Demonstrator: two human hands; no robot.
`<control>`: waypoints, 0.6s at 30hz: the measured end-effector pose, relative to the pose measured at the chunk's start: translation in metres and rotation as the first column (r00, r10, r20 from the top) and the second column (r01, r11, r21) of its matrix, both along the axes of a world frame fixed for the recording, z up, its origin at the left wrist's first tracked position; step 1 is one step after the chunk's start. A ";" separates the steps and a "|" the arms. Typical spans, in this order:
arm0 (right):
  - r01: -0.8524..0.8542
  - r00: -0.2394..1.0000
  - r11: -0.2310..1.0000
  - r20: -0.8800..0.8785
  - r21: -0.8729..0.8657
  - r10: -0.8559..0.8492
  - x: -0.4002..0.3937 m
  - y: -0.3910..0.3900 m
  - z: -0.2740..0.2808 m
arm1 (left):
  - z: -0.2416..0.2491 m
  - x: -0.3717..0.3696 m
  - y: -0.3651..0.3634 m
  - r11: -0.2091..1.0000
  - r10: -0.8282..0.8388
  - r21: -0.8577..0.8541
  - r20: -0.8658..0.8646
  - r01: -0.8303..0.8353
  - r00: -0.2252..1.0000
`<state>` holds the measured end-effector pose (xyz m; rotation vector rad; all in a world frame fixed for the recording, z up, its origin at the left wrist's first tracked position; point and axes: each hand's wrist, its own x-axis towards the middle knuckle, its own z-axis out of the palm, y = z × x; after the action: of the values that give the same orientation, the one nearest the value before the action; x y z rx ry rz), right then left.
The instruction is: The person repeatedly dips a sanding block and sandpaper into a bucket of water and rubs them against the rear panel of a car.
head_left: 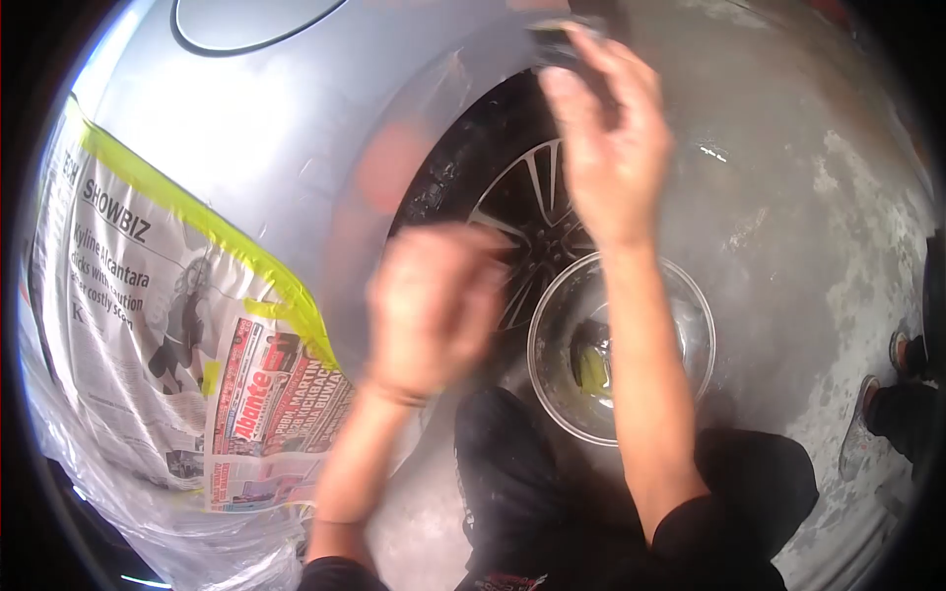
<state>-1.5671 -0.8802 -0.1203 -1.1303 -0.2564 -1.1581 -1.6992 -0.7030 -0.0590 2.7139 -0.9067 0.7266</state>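
My right hand is raised against the silver car body panel above the wheel arch, and it grips a small dark pad at its fingertips. My left hand is blurred, held in front of the fender beside the wheel; its fingers are curled, and I cannot see whether it holds anything. The wheel has a dark tyre and silver spokes.
A clear bowl with water and a yellow-dark sponge sits on the wet concrete floor by the wheel. Newspaper fixed with yellow tape masks the car at left. Another person's shoes are at right.
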 end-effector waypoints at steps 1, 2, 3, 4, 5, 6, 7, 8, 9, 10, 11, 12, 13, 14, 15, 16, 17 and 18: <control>-0.024 0.999 0.994 -0.018 0.102 0.026 -0.004 -0.012 -0.013 | -0.050 0.001 -0.016 0.997 0.021 -0.065 -0.242 -0.037 0.970; -0.051 0.998 0.978 -0.037 0.202 0.059 -0.009 -0.019 -0.026 | -0.107 0.012 -0.036 0.998 -0.013 -0.058 -0.472 -0.016 0.881; -0.109 0.986 0.951 -0.087 0.288 0.139 -0.018 -0.027 -0.034 | -0.179 0.030 -0.051 0.989 -0.136 -0.044 -0.645 0.142 0.752; -0.155 0.966 0.913 -0.135 0.377 0.220 -0.030 -0.033 -0.038 | -0.228 0.043 -0.072 0.974 -0.210 -0.116 -0.791 0.196 0.575; -0.188 0.940 0.883 -0.183 0.430 0.289 -0.044 -0.039 -0.036 | -0.270 0.051 -0.092 0.970 -0.208 -0.122 -0.864 0.211 0.459; -0.158 0.942 0.893 -0.206 0.422 0.264 -0.051 -0.042 -0.039 | -0.313 0.056 -0.104 0.975 -0.167 -0.090 -0.902 0.205 0.399; -0.121 0.945 0.905 -0.232 0.408 0.231 -0.057 -0.047 -0.044 | -0.353 0.058 -0.115 0.979 -0.122 -0.053 -0.927 0.196 0.356; -0.083 0.946 0.917 -0.260 0.390 0.196 -0.059 -0.051 -0.050 | -0.381 0.059 -0.122 0.981 -0.088 -0.024 -0.941 0.194 0.328; -0.062 0.953 0.934 -0.256 0.352 0.160 -0.060 -0.055 -0.057 | -0.401 0.057 -0.126 0.981 -0.065 -0.004 -0.949 0.192 0.309; -0.052 0.946 0.943 -0.285 0.330 0.152 -0.063 -0.061 -0.063 | -0.418 0.056 -0.127 0.981 -0.046 0.013 -0.954 0.192 0.297; -0.047 0.940 0.950 -0.308 0.310 0.147 -0.067 -0.065 -0.064 | -0.422 0.054 -0.130 0.981 -0.035 0.023 -0.956 0.193 0.292; -0.047 0.933 0.955 -0.328 0.294 0.147 -0.071 -0.066 -0.065 | -0.423 0.052 -0.131 0.980 -0.025 0.035 -0.956 0.197 0.291; -0.010 0.931 0.962 -0.349 0.271 0.108 -0.070 -0.068 -0.067 | -0.421 0.050 -0.130 0.979 -0.018 0.043 -0.955 0.199 0.295; -0.016 0.931 0.955 -0.344 0.296 0.122 -0.069 -0.067 -0.066 | -0.416 0.052 -0.129 0.976 -0.024 0.044 -0.951 0.211 0.307; -0.023 0.932 0.946 -0.336 0.323 0.138 -0.069 -0.065 -0.063 | -0.408 0.052 -0.126 0.973 -0.027 0.048 -0.947 0.224 0.320; -0.038 0.933 0.936 -0.324 0.349 0.158 -0.069 -0.062 -0.057 | -0.390 0.054 -0.120 0.970 -0.036 0.049 -0.939 0.236 0.341; -0.087 0.928 0.916 -0.304 0.392 0.218 -0.071 -0.060 -0.048 | -0.371 0.057 -0.111 0.965 -0.077 0.026 -0.923 0.262 0.377; -0.114 0.937 0.900 -0.255 0.422 0.238 -0.070 -0.055 -0.041 | -0.337 0.063 -0.097 0.953 -0.136 0.000 -0.893 0.303 0.429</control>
<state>-1.6374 -0.9351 -0.1610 -0.8789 0.1130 -0.8117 -1.6367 -0.8003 -0.3962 2.4221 -0.9727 -0.8542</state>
